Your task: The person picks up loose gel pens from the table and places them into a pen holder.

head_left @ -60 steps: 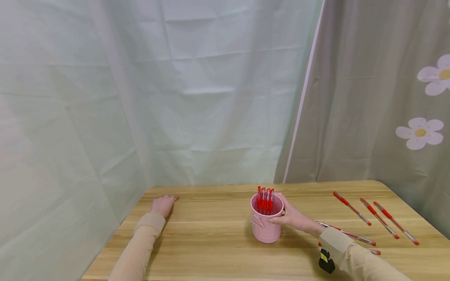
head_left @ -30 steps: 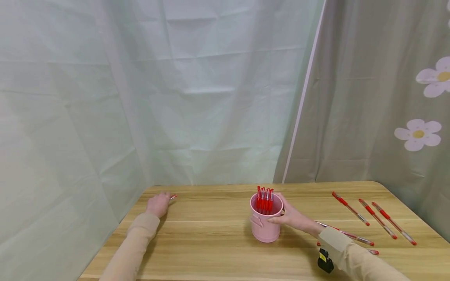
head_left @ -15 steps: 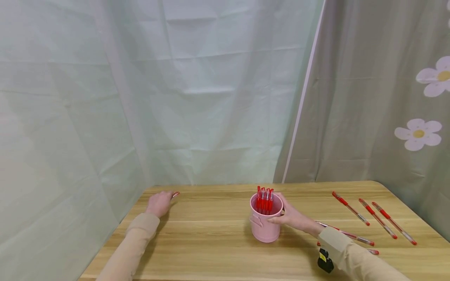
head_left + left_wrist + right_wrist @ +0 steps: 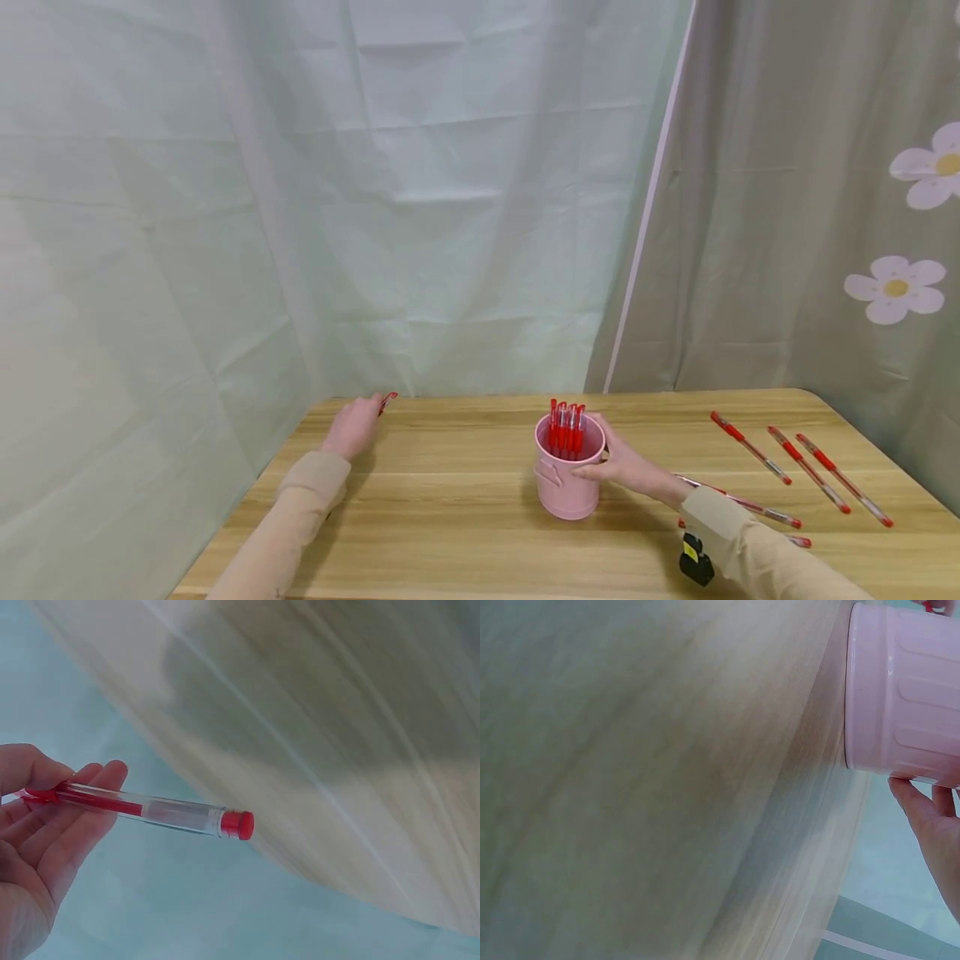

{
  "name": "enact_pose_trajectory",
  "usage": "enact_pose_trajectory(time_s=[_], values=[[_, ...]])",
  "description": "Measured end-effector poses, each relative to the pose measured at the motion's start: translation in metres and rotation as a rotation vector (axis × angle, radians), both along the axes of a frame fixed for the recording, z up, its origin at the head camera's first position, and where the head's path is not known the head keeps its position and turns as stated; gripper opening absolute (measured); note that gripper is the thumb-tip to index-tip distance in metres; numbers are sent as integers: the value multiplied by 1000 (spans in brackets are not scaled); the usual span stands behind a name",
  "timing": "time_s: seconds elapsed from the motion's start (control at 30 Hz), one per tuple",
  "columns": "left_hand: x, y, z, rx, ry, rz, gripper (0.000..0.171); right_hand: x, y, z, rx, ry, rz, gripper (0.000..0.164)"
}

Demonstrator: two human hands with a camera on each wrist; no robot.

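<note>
Over the table's far left corner, my left hand [image 4: 354, 427] pinches a red gel pen [image 4: 180, 814] between thumb and fingers. In the left wrist view the pen's clear barrel and red end stick out past the fingertips, above the table. My right hand [image 4: 630, 464] grips the right side of a pink bucket [image 4: 567, 493], thumb at the front and fingers behind. The bucket stands upright on the table. Several red pens [image 4: 566, 429] lean inside it, caps up. The right wrist view shows the bucket's wall and base, with part of the right hand against it.
Several red pens lie on the wooden table [image 4: 450, 517] to the right, including one pen [image 4: 750, 447] near the back. Another pen [image 4: 801, 542] is partly hidden by the right sleeve. A black object with a yellow mark [image 4: 696, 562] is beside that sleeve. Curtains [image 4: 465, 250] hang behind.
My left hand has lifted the pen off the far left of the table and moved slightly forward and right; the pen now points more upward. The right hand and bucket stay put.
</note>
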State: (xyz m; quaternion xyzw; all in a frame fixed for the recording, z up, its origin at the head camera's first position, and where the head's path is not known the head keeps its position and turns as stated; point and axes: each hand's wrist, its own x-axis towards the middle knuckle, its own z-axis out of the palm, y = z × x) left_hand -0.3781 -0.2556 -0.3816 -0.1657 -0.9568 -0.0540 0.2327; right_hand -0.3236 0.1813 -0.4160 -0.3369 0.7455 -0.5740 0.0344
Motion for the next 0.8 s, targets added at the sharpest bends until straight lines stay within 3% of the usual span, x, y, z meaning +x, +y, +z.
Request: enact_pose_trajectory(time_s=[0.17, 0.5, 0.8], values=[[0, 15, 7, 50, -31, -12, 18, 0, 1, 0, -10, 7, 6, 70], [3, 34, 14, 107, -19, -47, 20, 0, 1, -1, 6, -7, -7, 70], [7, 57, 24, 171, 1, -117, 20, 0, 3, -2, 16, -20, -18, 71]])
